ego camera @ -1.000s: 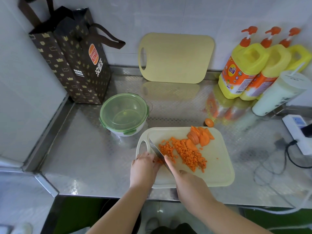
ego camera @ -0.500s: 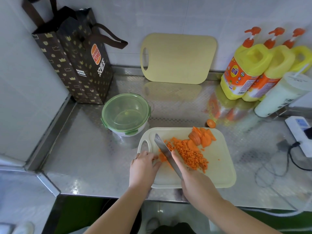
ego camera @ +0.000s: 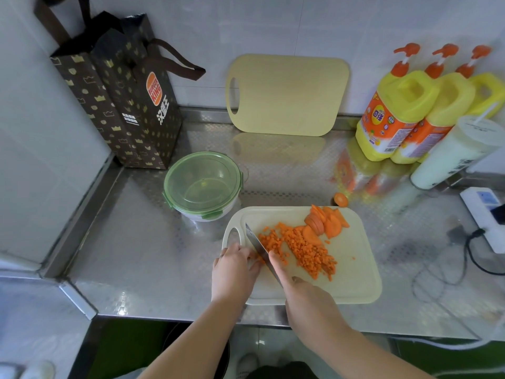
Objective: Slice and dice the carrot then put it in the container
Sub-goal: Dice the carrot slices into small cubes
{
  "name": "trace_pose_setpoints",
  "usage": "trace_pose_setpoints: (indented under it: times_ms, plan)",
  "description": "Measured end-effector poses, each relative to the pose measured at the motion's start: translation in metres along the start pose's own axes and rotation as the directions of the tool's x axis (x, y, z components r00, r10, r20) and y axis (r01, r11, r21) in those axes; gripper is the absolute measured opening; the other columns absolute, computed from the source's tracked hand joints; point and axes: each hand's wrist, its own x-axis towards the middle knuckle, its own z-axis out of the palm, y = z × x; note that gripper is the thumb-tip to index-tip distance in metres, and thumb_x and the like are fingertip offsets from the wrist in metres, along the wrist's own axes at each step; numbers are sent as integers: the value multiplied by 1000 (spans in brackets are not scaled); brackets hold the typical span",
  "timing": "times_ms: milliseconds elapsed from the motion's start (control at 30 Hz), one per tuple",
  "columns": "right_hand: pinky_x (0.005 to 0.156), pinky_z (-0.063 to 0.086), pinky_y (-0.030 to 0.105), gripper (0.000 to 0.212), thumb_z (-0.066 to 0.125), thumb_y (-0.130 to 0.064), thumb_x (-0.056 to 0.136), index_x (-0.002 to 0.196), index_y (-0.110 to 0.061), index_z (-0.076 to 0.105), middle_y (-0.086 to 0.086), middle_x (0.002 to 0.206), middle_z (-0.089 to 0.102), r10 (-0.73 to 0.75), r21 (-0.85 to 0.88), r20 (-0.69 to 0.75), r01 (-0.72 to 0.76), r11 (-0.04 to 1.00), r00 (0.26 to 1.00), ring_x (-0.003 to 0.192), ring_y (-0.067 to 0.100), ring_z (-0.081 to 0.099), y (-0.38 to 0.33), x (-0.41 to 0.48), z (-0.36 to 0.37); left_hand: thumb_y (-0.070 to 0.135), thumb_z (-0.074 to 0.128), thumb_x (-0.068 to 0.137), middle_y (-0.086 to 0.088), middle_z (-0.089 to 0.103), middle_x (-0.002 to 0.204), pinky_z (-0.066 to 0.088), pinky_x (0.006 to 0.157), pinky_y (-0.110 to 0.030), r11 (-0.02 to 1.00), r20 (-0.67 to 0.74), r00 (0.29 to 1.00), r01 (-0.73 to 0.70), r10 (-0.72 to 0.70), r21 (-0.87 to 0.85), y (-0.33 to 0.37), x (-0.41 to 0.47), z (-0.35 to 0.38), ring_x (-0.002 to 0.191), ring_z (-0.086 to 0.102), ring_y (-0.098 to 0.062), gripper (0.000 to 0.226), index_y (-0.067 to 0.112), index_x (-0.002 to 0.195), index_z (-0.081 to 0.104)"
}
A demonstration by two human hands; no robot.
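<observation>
Orange carrot dice, cream cutting board, green-lidded container, crown-patterned brown bag

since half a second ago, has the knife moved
Yes. The knife has dropped back down, its tip now nearer the handle hole of the cutting board.

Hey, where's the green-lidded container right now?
In the head view the container stands left of centre on the counter, between the paper bag and the carrot-covered cutting board.

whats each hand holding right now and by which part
Right hand grips the knife at the handle end, forefinger lying along the blade's back. Left hand rests curled on the board by the blade; whether it pinches carrot cannot be told.
</observation>
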Motion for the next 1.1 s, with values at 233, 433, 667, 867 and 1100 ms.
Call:
trace_pose_setpoints:
  times_ms: [233, 433, 667, 867, 1100]
  plan:
    - [51, 33, 21, 95, 44, -7, 92, 126, -37, -40, 0, 88, 56, 35, 126, -3, -35, 991, 999, 61, 12, 47, 11, 10, -2, 40, 54, 91, 4, 56, 103, 43, 84, -29, 1000, 21, 1000, -8, 8, 10, 2, 2, -1, 100, 53, -17, 22, 24, 98, 66]
    - [61, 42, 28, 73, 40, -11, 95, 141, -49, -3, -4, 70, 55, 72, 352, -57, -48, 935, 996, 59, 12, 53, 44, 10, -21, 37, 59, 90, 3, 58, 103, 47, 82, -32, 986, 116, 993, 8, 11, -166, 6, -1, -6, 97, 58, -17, 22, 21, 101, 70]
    - [46, 37, 20, 72, 39, -7, 93, 144, -51, 12, -5, 54, 39, 56, 522, 12, -54, 851, 998, 38, 6, 37, 59, 9, -48, 12, 61, 79, 2, 57, 129, 47, 93, -30, 935, -134, 935, -342, 328, -98, 19, -7, -16, 114, 53, -14, 50, 19, 129, 54]
    - [53, 53, 38, 73, 42, -7, 94, 146, -48, 13, -9, 128, 48, 97, 616, 73, -121, 779, 993, 39, 12, 50, 62, 3, -68, 18, 39, 81, 1, 12, 158, 32, 113, -40, 888, 161, 905, -420, 394, 188, 43, -14, -2, 142, 29, -20, 74, 7, 149, 16]
    - [44, 41, 22, 73, 40, -5, 93, 145, -49, 12, -8, 75, 45, 117, 569, 12, -103, 816, 993, 37, 7, 41, 74, -3, -71, 15, 37, 97, 3, 22, 154, 19, 116, -27, 926, 145, 920, -374, 364, 49, 42, -9, -18, 139, 29, -18, 54, 21, 149, 24]
